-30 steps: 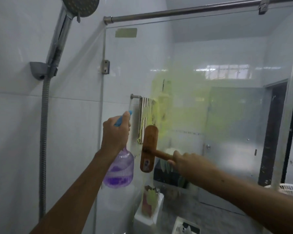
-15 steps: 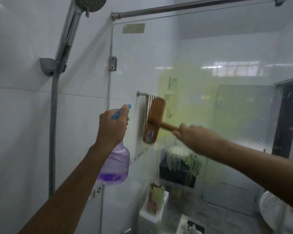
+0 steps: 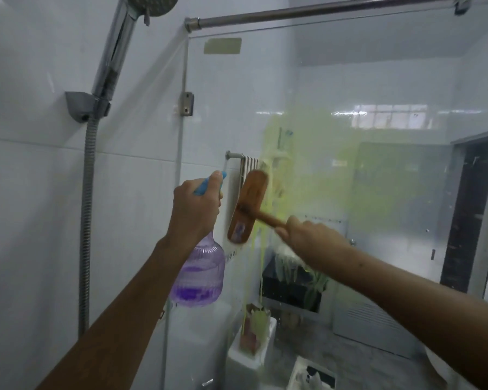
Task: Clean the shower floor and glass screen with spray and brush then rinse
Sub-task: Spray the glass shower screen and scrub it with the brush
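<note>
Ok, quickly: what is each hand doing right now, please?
Left hand: holds the spray bottle, fingers curled round its top.
Right hand: grips the brush by its handle.

1 head view, close, facing glass screen (image 3: 378,80)

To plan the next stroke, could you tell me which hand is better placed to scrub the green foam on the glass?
Right hand, probably: it grips the brush, whose head lies at the edge of the green foam. The left hand holds the spray bottle.
</note>
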